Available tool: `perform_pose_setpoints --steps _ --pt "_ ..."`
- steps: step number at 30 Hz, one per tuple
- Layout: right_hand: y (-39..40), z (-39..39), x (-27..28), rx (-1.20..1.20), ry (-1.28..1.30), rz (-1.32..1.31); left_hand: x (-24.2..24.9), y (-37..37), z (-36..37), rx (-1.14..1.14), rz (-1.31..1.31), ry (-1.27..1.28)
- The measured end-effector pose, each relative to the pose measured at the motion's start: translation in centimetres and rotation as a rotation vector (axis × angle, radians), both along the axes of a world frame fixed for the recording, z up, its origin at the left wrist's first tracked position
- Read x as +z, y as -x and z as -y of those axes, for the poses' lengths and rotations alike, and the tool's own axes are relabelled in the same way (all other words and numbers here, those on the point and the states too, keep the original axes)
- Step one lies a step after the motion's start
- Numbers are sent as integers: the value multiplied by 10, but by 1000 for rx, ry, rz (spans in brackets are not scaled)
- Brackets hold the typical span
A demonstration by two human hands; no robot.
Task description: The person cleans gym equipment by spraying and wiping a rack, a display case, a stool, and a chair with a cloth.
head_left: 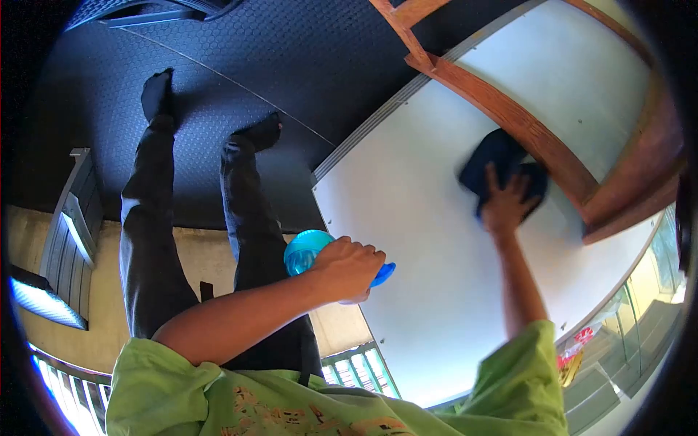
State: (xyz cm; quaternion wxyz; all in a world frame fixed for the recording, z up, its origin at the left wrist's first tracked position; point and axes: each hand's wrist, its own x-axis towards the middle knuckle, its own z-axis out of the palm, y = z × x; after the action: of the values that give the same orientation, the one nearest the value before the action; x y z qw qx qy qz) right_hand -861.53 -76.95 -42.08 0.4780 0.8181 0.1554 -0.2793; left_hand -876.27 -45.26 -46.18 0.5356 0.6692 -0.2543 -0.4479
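My left hand (347, 269) is closed around a see-through turquoise bottle (308, 249) that looks like a spray bottle. Its round end shows to the left of my fist and a darker blue part sticks out on the right; my fingers hide the middle. My right hand (507, 200) lies with fingers spread on a dark navy cloth (486, 161), pressing it against the white tabletop (414, 196). The cloth is slightly blurred and lies against the edge of a brown wooden frame (509, 112).
The wooden frame rests across the white surface at the upper right. Black textured matting (240, 65) covers the floor under my feet. A grey slatted piece (73, 225) is at the left. Beyond the right edge are glass panes (625, 327) and a red-and-yellow packet (574, 356).
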Motion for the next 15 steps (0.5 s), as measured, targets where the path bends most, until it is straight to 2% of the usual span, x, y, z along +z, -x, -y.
perform_pose_setpoints --steps 1,2,3,4,5,6,8,10,11,12,13,14,15 --pt "19 3 -31 -21 -29 -77 -2 1 -2 6 -7 2" --pt "57 -28 -48 -87 4 -194 -5 1 -6 10 -16 -13" --pt "118 -29 -63 -107 -115 -258 -8 0 -11 15 -19 -29" --pt "187 -27 -66 -124 -211 -371 -12 1 -16 20 -24 -44" --pt "247 -38 -52 20 -209 -443 -18 4 -21 55 -26 -70" --pt "290 -50 -26 -136 -269 -595 -21 3 -26 52 -35 -74" --pt "264 -97 39 -404 -223 -901 -26 -2 -32 79 -49 -132" --pt "256 -54 72 -415 -218 -792 -24 -1 -26 18 -52 -121" --pt "249 -3 70 -329 -68 -672 -23 -2 -22 14 -49 -112" --pt "156 -45 71 -349 26 -562 -23 -4 -18 18 -47 -114" --pt "114 -26 65 -168 -35 -374 -21 -3 -13 12 -42 -107" --pt "65 -16 45 -7 -82 -165 -17 -1 -4 102 -30 -73" --pt "21 -27 24 -39 -12 -53 -16 1 2 189 -9 -47"
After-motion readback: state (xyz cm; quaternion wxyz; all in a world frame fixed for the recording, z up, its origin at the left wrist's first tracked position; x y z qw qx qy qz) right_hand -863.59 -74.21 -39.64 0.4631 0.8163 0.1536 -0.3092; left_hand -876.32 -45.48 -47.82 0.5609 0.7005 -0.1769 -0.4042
